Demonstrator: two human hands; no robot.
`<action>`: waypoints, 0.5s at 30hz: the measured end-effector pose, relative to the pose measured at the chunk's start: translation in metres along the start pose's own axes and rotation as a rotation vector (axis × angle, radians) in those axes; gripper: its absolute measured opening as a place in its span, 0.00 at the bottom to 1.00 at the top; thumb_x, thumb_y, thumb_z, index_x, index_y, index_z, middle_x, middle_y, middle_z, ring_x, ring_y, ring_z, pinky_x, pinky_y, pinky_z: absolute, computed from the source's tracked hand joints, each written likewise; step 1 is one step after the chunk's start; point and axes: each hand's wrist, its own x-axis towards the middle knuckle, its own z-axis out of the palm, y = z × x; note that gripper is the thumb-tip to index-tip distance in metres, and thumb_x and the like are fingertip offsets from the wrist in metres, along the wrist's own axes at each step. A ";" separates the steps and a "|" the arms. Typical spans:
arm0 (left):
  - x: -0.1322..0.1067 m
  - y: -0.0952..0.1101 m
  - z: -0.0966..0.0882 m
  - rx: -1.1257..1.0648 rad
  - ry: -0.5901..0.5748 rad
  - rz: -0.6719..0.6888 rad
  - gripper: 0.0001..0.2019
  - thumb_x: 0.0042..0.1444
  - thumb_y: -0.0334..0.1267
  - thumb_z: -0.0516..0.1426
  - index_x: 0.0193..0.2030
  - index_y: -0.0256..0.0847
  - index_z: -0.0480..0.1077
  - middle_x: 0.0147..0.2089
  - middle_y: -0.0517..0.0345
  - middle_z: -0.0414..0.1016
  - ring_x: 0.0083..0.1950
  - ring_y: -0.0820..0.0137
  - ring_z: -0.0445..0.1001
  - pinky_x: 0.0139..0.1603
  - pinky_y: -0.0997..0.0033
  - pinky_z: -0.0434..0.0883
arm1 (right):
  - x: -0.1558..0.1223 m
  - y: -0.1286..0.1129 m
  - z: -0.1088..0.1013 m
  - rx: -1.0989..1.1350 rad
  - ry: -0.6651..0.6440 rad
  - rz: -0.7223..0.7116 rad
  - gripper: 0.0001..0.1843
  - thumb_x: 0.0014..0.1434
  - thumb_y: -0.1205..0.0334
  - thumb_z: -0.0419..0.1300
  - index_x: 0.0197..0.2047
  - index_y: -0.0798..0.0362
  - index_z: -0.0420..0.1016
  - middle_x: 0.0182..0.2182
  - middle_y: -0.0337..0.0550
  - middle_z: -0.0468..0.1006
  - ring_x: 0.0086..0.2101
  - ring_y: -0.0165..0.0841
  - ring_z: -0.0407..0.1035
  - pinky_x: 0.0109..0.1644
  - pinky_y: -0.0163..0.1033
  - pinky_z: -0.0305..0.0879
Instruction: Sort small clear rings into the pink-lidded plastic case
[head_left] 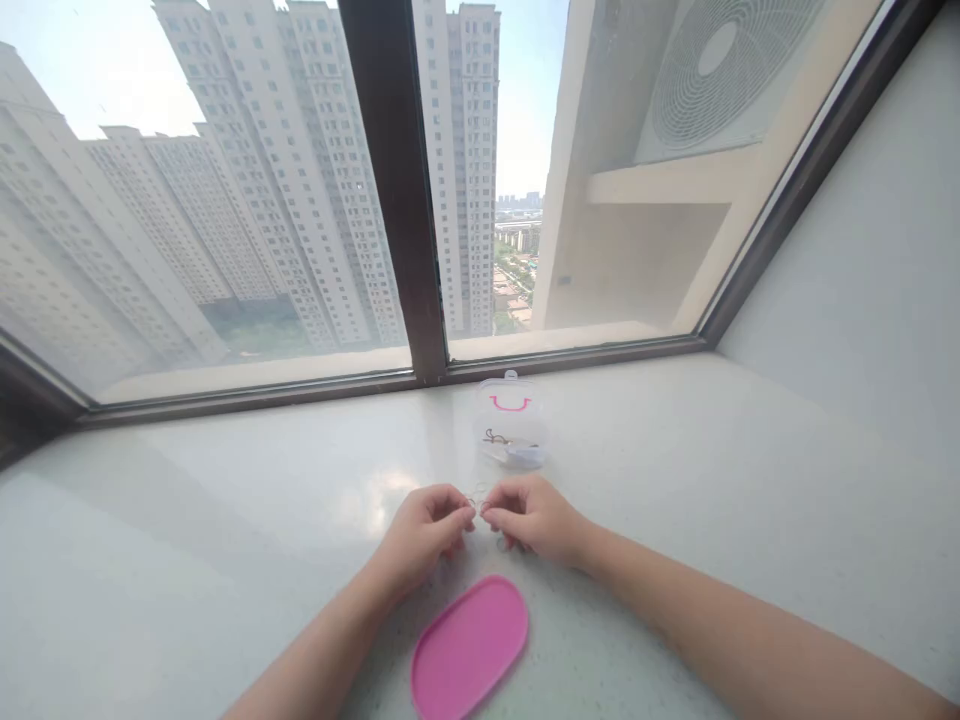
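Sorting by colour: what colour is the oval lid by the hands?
Pink, in the head view: oval lid.

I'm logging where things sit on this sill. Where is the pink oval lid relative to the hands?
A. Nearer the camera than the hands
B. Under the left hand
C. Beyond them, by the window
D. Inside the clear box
A: the pink oval lid lies flat on the sill nearer the camera than both hands, untouched.

The surface is a wide, pale stone windowsill (225, 560) with fine speckles. A pink oval lid (469, 647) lies flat on it near the bottom edge. Farther back, near the window frame, stands a small clear plastic box (511, 425) with a pink handle.
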 end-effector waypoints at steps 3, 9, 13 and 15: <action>0.000 0.000 0.000 0.000 0.000 -0.003 0.12 0.52 0.44 0.59 0.29 0.36 0.70 0.25 0.58 0.71 0.22 0.75 0.64 0.23 0.75 0.64 | 0.000 0.000 0.000 0.001 -0.001 0.002 0.07 0.53 0.61 0.61 0.31 0.57 0.74 0.21 0.36 0.71 0.18 0.26 0.66 0.17 0.28 0.55; 0.000 0.003 0.001 0.007 -0.005 -0.010 0.12 0.52 0.44 0.59 0.29 0.35 0.70 0.25 0.59 0.71 0.21 0.75 0.64 0.23 0.75 0.63 | -0.001 -0.001 0.000 -0.009 -0.003 -0.001 0.07 0.54 0.61 0.61 0.31 0.57 0.74 0.20 0.36 0.71 0.18 0.26 0.66 0.17 0.28 0.55; -0.001 0.005 0.001 0.005 -0.001 -0.015 0.12 0.52 0.44 0.59 0.28 0.35 0.69 0.24 0.59 0.71 0.21 0.75 0.64 0.23 0.75 0.63 | 0.000 0.000 0.000 -0.004 -0.002 -0.005 0.06 0.54 0.62 0.61 0.31 0.57 0.74 0.21 0.36 0.71 0.18 0.26 0.67 0.17 0.28 0.56; -0.001 0.006 0.001 0.005 0.002 -0.018 0.12 0.51 0.45 0.59 0.28 0.35 0.70 0.24 0.59 0.71 0.21 0.75 0.64 0.23 0.75 0.63 | 0.000 0.001 0.000 -0.003 -0.001 0.001 0.06 0.54 0.62 0.60 0.32 0.57 0.74 0.21 0.36 0.72 0.18 0.26 0.67 0.17 0.28 0.56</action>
